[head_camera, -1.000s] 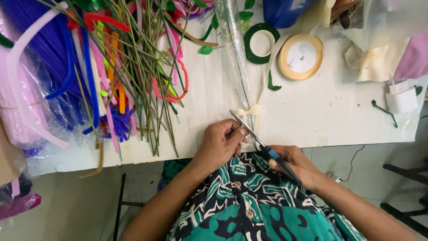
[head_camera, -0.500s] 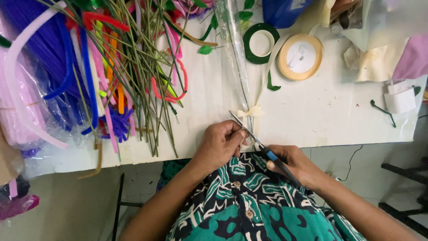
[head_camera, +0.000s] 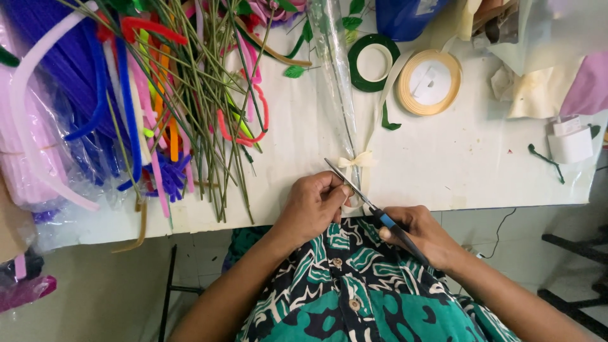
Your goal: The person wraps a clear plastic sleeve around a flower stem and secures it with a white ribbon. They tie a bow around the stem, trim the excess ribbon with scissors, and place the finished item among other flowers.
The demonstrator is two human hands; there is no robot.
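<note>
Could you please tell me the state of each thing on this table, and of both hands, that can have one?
Left hand: closed, pinching the ribbon below the bow.
Right hand: gripping the scissors.
Blue-handled steel scissors: blades look shut or nearly so, tips pointing up-left.
Clear cellophane cone wrap: lying flat, tied with a cream ribbon bow.
Green floral tape roll: partly unwound.
Cream ribbon spool: lying flat.
Green wire stems: loose, scattered.

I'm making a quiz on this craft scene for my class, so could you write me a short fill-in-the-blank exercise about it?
1. The right hand holds a pair of ____ with blue on the handle.
2. The left hand pinches the narrow end of a clear plastic cone tied with a cream ____.
3. Beside the tan ribbon roll lies a roll of ____ tape.
4. The table is ____ in colour.

Missing words: scissors; bow; green; white
</note>
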